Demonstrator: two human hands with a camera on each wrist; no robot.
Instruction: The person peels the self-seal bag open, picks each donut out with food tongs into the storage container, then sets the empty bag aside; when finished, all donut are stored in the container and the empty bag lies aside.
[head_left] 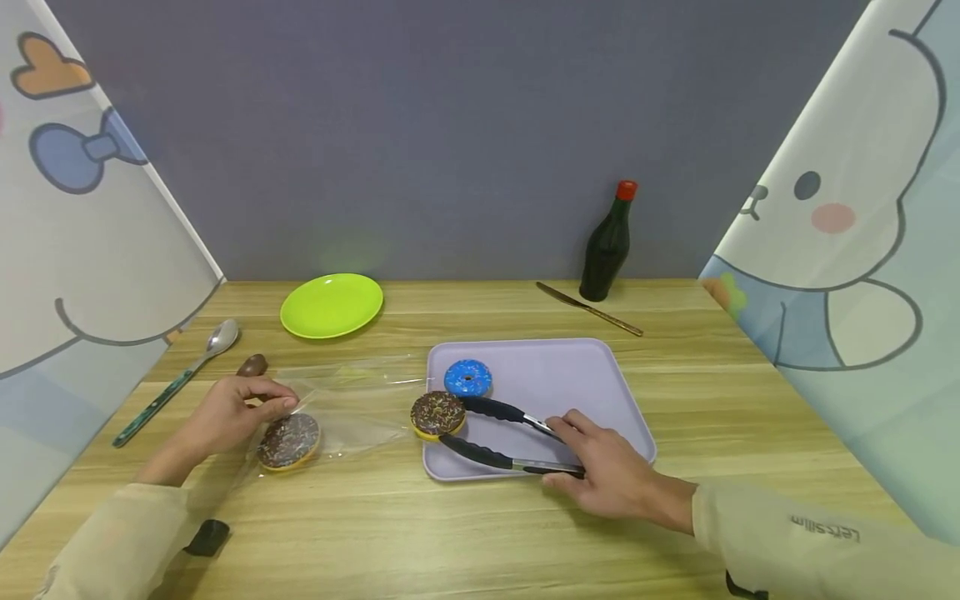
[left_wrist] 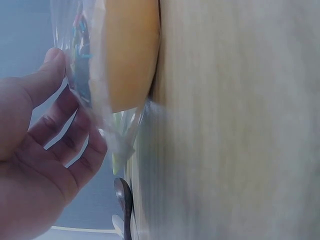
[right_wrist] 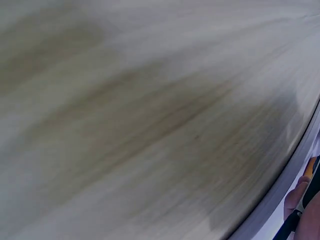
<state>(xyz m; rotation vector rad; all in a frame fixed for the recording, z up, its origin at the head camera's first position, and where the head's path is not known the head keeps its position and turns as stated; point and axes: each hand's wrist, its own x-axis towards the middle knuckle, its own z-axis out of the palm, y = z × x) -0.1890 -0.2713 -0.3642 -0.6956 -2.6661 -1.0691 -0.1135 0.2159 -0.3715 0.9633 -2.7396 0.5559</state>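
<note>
Your right hand [head_left: 611, 475] squeezed the tongs [head_left: 495, 433] around a chocolate donut [head_left: 437, 414] at the tray [head_left: 570, 375] edge. It looked soft and crumbly. Your left hand [head_left: 240, 412] pinched the slippery bag [head_left: 337, 417] open on the counter [head_left: 450, 533].

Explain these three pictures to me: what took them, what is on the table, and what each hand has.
No machine here: a person wears three cameras. The wide picture comes from the head; the two blurred close-ups come from the wrists. The right hand holds black tongs closed around a chocolate doughnut at the edge of a lilac tray, beside a blue doughnut. The left hand pinches a clear bag containing another chocolate doughnut. Also on the wooden table: a green plate, spoon, knife and dark bottle.
</note>
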